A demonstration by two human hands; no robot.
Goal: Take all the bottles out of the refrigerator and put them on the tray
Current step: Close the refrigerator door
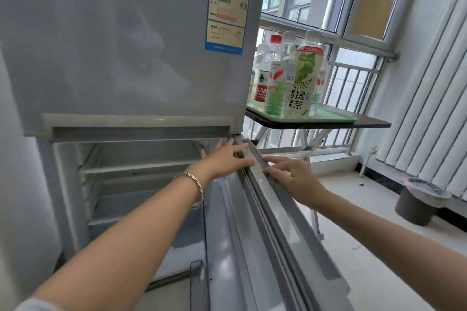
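**Fridge emptied, both hands on the lower door**

Forearms fill the near foreground, a bracelet (196, 190) worn on the left wrist. Left hand (225, 159) is laid flat with fingers spread against the top inner edge of the open lower door (257, 209); right hand (293, 179) is laid on the door's outer side, fingers loosely extended. Nothing is held in either hand, no bottle is gripped.

Shelves (136, 169) of the refrigerator (113, 45) lower compartment are seen bare (the deepest corners are dim, so a hidden bottle cannot be fully ruled out). No bottle is seen in the door bin (199, 283) either.

Bottles (290, 76) are stood upright in a tight cluster on the green tray (333, 116), which is set on a dark folding table (371, 123) just beside the fridge, by the window. At least four are counted, a green-tea bottle (307, 78) at the front.

Step judged: removal appears finished, and the door is being handled, probably for closing. Next move calls for the door to be swung shut with fingers kept clear of the gasket edge, after one last check of the shelves.
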